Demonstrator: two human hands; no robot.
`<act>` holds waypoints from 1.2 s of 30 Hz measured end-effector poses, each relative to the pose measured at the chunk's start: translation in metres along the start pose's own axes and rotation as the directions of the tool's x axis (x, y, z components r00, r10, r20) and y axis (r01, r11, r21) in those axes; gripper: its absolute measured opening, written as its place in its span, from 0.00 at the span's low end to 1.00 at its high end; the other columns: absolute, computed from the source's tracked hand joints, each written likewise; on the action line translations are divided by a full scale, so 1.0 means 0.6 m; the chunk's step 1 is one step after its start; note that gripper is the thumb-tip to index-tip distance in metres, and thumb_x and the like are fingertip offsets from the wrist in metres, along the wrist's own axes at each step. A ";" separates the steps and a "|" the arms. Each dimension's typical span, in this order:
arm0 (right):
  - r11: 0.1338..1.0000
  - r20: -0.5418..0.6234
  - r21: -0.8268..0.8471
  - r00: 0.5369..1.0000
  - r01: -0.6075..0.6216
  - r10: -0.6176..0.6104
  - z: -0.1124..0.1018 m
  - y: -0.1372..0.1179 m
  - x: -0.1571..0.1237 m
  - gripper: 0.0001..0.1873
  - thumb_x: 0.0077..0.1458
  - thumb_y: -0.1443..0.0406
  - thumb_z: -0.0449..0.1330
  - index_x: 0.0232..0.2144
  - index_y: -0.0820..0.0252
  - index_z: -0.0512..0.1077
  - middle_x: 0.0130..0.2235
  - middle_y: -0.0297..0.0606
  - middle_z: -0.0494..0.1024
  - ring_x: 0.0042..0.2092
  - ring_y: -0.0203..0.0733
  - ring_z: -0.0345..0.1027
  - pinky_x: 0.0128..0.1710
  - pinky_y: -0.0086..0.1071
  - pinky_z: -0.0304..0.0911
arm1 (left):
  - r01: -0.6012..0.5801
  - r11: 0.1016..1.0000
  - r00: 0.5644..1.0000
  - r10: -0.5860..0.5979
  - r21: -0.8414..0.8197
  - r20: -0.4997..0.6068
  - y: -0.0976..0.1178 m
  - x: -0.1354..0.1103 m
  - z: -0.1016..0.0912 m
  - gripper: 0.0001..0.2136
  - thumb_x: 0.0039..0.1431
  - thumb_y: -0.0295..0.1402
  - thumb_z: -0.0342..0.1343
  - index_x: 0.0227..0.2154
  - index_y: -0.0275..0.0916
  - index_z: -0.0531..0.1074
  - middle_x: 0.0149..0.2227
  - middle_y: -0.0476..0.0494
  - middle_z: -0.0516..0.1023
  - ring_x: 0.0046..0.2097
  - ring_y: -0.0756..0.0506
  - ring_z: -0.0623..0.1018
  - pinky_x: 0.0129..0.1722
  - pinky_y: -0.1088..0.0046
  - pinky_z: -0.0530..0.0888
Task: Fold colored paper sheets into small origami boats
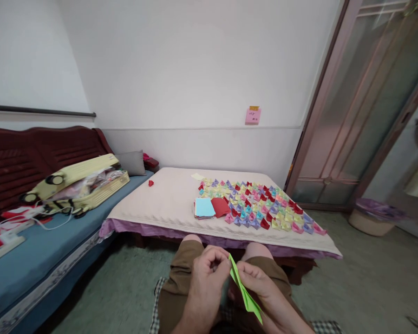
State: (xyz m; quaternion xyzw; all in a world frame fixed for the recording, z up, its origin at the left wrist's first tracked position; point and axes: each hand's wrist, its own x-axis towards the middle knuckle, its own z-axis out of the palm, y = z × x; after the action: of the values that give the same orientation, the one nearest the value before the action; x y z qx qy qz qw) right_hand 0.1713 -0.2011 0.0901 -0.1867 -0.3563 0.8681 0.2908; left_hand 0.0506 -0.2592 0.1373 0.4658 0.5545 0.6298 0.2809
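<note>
A bright green sheet of origami paper [244, 292], creased into a narrow folded shape, is held above my lap. My left hand [209, 278] pinches its upper tip between thumb and forefinger. On the paper's right side, my right hand [259, 283] grips the edge with the thumb on top; the other fingers are partly hidden. Beyond my knees, a stack of square papers [205, 208] with light blue on top lies on the low table. A red sheet [220, 207] rests against the stack's right side. Many small folded paper boats [251, 204] in mixed colours stand in rows to the right.
The covered low table [153, 204] stands before my knees. One red folded piece [151, 183] and a pale yellow sheet [197, 176] lie on it. An open yellow suitcase [87, 185] rests on the blue-cushioned bench [55, 246] at left. A bin [372, 218] stands at right.
</note>
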 end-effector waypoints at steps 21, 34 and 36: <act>0.991 -0.004 -0.133 0.999 -0.034 0.034 -0.005 -0.010 0.001 0.18 0.42 0.59 0.70 0.19 0.63 0.67 0.16 0.29 0.67 0.18 0.28 0.56 0.19 0.23 0.45 | 0.095 0.993 0.995 -0.092 -0.064 0.049 -0.012 0.006 -0.009 0.07 0.44 0.23 0.52 0.15 0.38 0.69 0.31 0.45 0.75 0.36 0.46 0.73 0.36 0.73 0.65; 0.934 -0.086 -0.350 0.990 0.075 -0.112 -0.005 -0.027 -0.003 0.18 0.44 0.56 0.68 0.21 0.64 0.70 0.18 0.28 0.66 0.20 0.28 0.53 0.21 0.24 0.47 | 0.071 0.996 0.988 -0.078 0.060 0.134 -0.016 0.010 -0.007 0.10 0.52 0.34 0.55 0.18 0.38 0.67 0.26 0.47 0.71 0.30 0.47 0.69 0.31 0.73 0.63; 0.908 -0.089 -0.409 0.986 0.090 -0.137 -0.008 -0.028 -0.003 0.17 0.44 0.55 0.68 0.21 0.64 0.71 0.19 0.28 0.66 0.21 0.28 0.53 0.22 0.24 0.48 | 0.064 0.997 0.988 -0.070 0.047 0.139 -0.023 0.010 -0.005 0.09 0.49 0.30 0.56 0.17 0.38 0.65 0.27 0.47 0.71 0.31 0.47 0.69 0.32 0.73 0.64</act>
State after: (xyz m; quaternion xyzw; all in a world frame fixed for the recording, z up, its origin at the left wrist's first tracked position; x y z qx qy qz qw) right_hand 0.1815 -0.1903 0.0993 -0.2717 -0.5205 0.7452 0.3162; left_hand 0.0431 -0.2521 0.1261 0.4958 0.5619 0.5739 0.3302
